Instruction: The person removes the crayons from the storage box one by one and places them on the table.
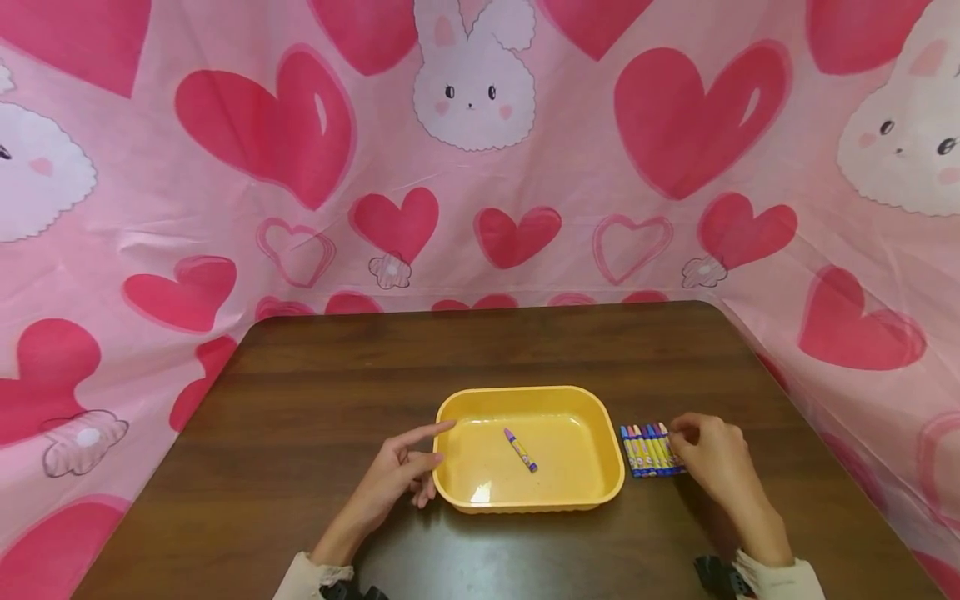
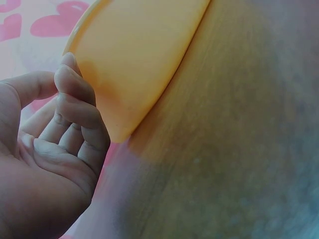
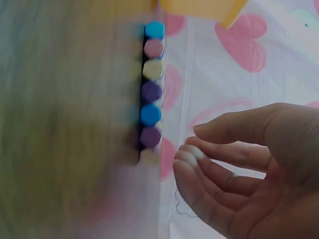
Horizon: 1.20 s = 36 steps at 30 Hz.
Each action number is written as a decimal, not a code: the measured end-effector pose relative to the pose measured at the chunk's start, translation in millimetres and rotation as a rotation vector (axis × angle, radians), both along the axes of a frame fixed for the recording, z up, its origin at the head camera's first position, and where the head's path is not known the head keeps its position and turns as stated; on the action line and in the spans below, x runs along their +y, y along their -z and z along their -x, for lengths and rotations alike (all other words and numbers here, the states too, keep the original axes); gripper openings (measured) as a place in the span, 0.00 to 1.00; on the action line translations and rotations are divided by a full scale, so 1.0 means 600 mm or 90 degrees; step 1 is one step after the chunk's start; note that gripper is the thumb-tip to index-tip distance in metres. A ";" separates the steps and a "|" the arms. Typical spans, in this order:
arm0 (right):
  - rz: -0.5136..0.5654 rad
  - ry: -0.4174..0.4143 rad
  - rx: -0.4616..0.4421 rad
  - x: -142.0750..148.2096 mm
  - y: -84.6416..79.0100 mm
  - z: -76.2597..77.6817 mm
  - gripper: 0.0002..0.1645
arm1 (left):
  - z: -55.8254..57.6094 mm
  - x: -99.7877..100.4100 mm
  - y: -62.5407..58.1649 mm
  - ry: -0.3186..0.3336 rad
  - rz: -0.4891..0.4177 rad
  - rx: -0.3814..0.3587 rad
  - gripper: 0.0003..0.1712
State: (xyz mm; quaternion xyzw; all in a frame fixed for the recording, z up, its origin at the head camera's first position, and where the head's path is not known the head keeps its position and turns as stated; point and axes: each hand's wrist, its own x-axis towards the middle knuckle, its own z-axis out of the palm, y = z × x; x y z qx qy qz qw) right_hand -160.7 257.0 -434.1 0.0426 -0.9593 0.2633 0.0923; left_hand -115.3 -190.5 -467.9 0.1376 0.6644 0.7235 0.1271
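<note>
A yellow plastic tray [image 1: 529, 507] stands on the table in the head view, with one crayon [image 1: 521, 450] lying slantwise in it, purple-tipped and yellow-wrapped. At the tray's left rim is my left hand [image 1: 401, 467], index finger extended over the edge and thumb near it; the left wrist view shows these fingertips close to the tray wall [image 2: 144, 59]. Right of the tray lies a row of crayons [image 1: 648, 450], side by side. My right hand [image 1: 712, 454] is at the row's right end, fingers loosely bent. In the right wrist view, nothing shows between its fingers, apart from the crayon ends [image 3: 151, 114].
The dark wooden table [image 1: 337, 367] extends around the tray. Behind and beside it hangs a pink cloth [image 1: 465, 183] printed with hearts and rabbits.
</note>
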 end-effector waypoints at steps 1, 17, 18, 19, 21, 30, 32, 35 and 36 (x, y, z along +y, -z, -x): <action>0.002 -0.002 0.009 -0.003 -0.001 0.000 0.08 | 0.000 0.000 0.000 0.000 -0.001 -0.003 0.30; 0.066 -0.094 0.104 -0.080 -0.046 -0.016 0.05 | 0.000 0.000 0.001 0.003 0.007 -0.005 0.31; 0.069 -0.105 0.106 -0.089 -0.050 -0.017 0.05 | 0.000 -0.001 0.001 0.002 0.006 -0.006 0.31; 0.069 -0.117 0.110 -0.097 -0.054 -0.018 0.05 | 0.000 -0.001 0.001 0.001 0.006 -0.007 0.31; 0.068 -0.141 0.113 -0.114 -0.062 -0.019 0.05 | 0.000 -0.001 0.001 0.000 0.006 -0.008 0.31; 0.040 -0.213 0.129 -0.183 -0.084 -0.007 0.06 | 0.000 -0.002 0.005 0.000 0.004 -0.004 0.31; 0.034 -0.221 0.126 -0.197 -0.086 -0.004 0.06 | 0.000 -0.002 0.005 -0.002 0.001 -0.005 0.31; 0.020 -0.234 0.114 -0.217 -0.087 -0.001 0.06 | 0.000 -0.002 0.003 -0.001 -0.006 0.003 0.30; 0.014 -0.237 0.108 -0.223 -0.086 -0.001 0.06 | 0.000 -0.002 0.002 -0.001 -0.007 0.005 0.30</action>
